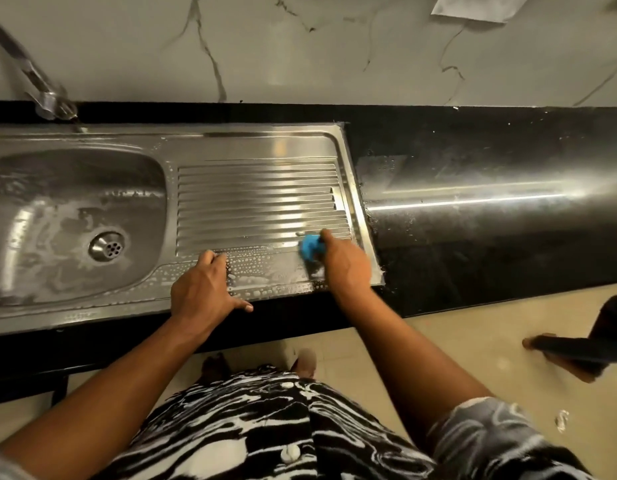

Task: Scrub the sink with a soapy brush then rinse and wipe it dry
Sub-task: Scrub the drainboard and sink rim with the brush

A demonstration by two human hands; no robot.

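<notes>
We see 2 bare hands at work on the stainless-steel sink (pixel 265 147), which has 1 oval basin on the left and a ribbed draining board (pixel 258 199) on the right, set into a glossy black countertop (pixel 473 216). The right hand (pixel 347 266) is clamped around a small bright-blue scrubbing brush (pixel 311 248), with its forefinger stretched along the top. The brush is pressed onto the near right corner of the draining board, where the ribs end. White soap suds and beaded droplets (pixel 265 277) cover the flat front strip of steel between the 2 hands.

The left hand (pixel 203 289) holds nothing. It rests on the sink's front rim, fingers bent down onto the wet steel and thumb spread out along the edge.

Foam streaks the basin around the round perforated drain strainer (pixel 105 247). At the upper left, a metal tap (pixel 45 97) runs a thin stream of water onto the back rim.
</notes>
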